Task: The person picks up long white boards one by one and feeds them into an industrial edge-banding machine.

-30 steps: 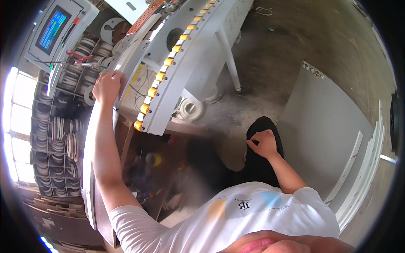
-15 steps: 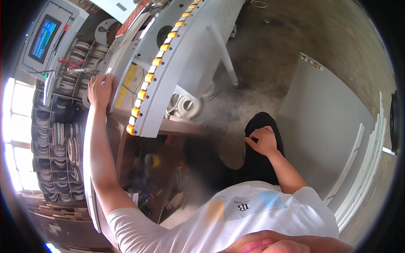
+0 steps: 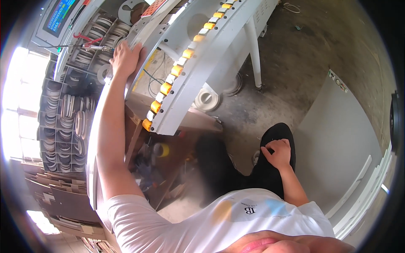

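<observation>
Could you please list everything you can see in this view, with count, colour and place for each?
Grey metal machine frame with a row of orange and white rollers: one, grey, upper centre, slanting from top right to lower left.
Screen panel with blue display: one, grey, top left.
Shelf of compartments stacked with round discs: one, dark with pale discs, left.
Flat cardboard stack: several sheets, brown, lower left.
Yellow tape roll: one, under the frame.
White round disc on the floor: one, centre.
Large grey flat panel: one, right, on the concrete floor.
Left hand: one, fingers on the frame's edge, upper left.
Right hand: one, loosely curled on the black trouser leg.
</observation>
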Motion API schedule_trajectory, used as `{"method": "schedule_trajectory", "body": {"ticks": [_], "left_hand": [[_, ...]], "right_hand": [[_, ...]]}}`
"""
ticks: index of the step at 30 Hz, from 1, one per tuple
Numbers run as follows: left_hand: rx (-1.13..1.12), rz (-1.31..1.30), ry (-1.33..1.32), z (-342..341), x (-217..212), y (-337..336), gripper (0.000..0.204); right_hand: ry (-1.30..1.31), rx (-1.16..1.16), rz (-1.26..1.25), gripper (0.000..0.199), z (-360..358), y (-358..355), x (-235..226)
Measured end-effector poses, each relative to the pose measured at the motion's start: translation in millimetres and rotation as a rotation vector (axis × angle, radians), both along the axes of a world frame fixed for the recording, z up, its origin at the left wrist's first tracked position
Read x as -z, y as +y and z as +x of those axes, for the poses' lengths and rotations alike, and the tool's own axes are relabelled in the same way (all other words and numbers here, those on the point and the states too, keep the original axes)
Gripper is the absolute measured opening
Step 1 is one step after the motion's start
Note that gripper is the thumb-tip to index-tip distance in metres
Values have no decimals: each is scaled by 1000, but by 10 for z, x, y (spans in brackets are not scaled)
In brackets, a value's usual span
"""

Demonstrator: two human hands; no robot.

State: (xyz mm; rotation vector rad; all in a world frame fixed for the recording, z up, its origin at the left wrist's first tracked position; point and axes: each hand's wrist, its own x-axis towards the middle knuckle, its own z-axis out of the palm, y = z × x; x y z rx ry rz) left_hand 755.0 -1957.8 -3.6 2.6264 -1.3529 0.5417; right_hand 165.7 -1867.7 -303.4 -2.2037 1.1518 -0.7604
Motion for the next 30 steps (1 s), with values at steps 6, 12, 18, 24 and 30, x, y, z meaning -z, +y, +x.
{"method": "schedule_trajectory", "body": {"ticks": [6, 12, 18, 24, 30], "left_hand": [[8, -6, 53, -132, -46, -642, 87], [-86, 81, 98, -281, -141, -582, 92], [-24, 116, 86, 256, -60, 436, 116], [-96, 97, 172, 433, -98, 1319, 125], [-85, 91, 108, 224, -179, 1284, 113]], "right_hand": [[-19, 9, -20, 21, -51, -2, 69], [-37, -8, -19, 19, -87, -44, 106], [-50, -34, 10, 18, -120, -25, 79], [-31, -52, -18, 18, -118, 60, 65], [29, -85, -54, 16, -158, 104, 111]]}}
